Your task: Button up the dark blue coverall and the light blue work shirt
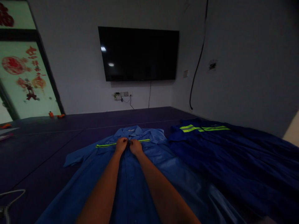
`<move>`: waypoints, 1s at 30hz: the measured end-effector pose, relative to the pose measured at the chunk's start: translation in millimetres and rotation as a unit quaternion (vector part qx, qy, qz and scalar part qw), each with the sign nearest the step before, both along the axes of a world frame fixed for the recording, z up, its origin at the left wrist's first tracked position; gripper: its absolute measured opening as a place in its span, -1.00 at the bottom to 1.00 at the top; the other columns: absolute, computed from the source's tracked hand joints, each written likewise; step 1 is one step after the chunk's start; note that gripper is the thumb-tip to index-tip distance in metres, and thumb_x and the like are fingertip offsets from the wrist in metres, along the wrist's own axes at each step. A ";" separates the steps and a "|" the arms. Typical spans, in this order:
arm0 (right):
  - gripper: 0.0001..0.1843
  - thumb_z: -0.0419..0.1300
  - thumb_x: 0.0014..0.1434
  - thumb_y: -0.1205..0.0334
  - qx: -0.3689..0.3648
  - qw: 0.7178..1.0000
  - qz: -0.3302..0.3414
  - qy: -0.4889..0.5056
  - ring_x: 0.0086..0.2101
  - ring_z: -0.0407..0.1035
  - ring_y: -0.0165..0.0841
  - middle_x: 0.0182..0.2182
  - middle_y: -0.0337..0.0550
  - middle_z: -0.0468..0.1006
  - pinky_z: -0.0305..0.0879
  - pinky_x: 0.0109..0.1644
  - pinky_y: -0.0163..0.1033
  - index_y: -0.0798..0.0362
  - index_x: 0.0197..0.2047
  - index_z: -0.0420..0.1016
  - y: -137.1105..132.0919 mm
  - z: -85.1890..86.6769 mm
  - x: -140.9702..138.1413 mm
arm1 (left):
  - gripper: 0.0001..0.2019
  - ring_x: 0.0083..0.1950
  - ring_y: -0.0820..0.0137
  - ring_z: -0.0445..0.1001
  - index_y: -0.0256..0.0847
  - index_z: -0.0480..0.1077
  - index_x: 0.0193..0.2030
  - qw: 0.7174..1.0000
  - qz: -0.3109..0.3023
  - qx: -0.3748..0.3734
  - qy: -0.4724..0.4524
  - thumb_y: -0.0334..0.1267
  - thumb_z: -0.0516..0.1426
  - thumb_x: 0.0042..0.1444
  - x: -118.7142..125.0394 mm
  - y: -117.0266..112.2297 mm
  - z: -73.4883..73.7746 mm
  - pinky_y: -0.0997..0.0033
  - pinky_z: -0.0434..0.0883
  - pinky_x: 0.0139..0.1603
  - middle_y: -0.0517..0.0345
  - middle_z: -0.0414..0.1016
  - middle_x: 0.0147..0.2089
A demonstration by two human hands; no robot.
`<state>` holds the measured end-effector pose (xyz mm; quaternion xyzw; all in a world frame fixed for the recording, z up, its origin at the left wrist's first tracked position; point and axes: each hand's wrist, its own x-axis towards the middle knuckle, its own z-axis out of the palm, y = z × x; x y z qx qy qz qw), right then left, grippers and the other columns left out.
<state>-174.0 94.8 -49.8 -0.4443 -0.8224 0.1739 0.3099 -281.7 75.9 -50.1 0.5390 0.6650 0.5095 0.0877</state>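
A light blue work shirt [132, 168] with yellow-green reflective strips lies spread out, front up, its collar pointing away from me. My left hand [121, 145] is at the front placket below the collar, its fingers pinched together on the shirt's edge. Just to its right, my right hand [135, 146] also has its fingers closed at the placket. The two hands are nearly touching. Whatever lies between the fingertips, such as a button, is too small and dark to make out.
A dark blue garment [210, 149] with reflective strips lies at the right, against the shirt. The purple floor matting [51, 140] runs to the wall, where a television [140, 54] hangs. A black cable [198, 65] dangles at right. Small orange objects [51, 114] lie by the glass door [30, 74].
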 end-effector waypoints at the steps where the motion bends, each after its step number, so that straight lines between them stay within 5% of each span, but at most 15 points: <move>1: -0.71 -0.01 0.03 0.44 0.006 1.000 0.013 -0.004 -0.23 0.37 -0.37 -0.28 -0.08 0.53 0.18 -0.19 -0.38 0.07 -0.26 0.48 -3.6 -0.3 2.3 | -0.82 -0.47 0.46 0.41 -0.27 0.43 -0.54 1.000 0.008 -0.006 0.007 -0.37 0.03 -0.03 1.3 -1.5 0.3 0.52 0.31 -0.41 0.18 0.46 -0.56; 7: -0.71 0.06 -0.03 0.45 0.034 0.996 0.074 -0.022 -0.11 0.31 -0.35 -0.16 -0.04 0.48 0.15 -0.04 -0.37 0.12 -0.22 0.48 -30.7 -1.7 18.0 | -0.85 -0.37 0.45 0.42 -0.27 0.44 -0.50 0.998 0.042 -0.035 0.039 -0.41 0.04 -0.05 15.8 -25.5 -1.6 0.53 0.26 -0.36 0.14 0.49 -0.48; 18: -0.70 0.01 0.04 0.47 0.043 0.996 0.077 -0.015 -0.07 0.30 -0.34 -0.08 0.00 0.44 0.12 0.02 -0.33 0.10 -0.23 0.51 -66.2 -6.4 38.1 | -0.79 -0.42 0.43 0.36 -0.28 0.42 -0.62 0.991 0.074 -0.046 0.101 -0.31 0.07 -0.04 41.8 -89.6 -7.6 0.50 0.19 -0.38 0.11 0.44 -0.52; 30: -0.83 0.11 -0.01 0.41 0.005 0.999 0.027 0.031 -0.22 0.38 -0.32 -0.30 -0.02 0.52 0.19 -0.13 -0.35 0.13 -0.34 0.51 -64.2 -6.0 33.4 | -0.80 -0.41 0.41 0.42 -0.29 0.44 -0.55 0.993 0.081 -0.056 0.070 -0.30 0.05 -0.02 41.9 -94.9 -4.2 0.50 0.24 -0.38 0.07 0.49 -0.47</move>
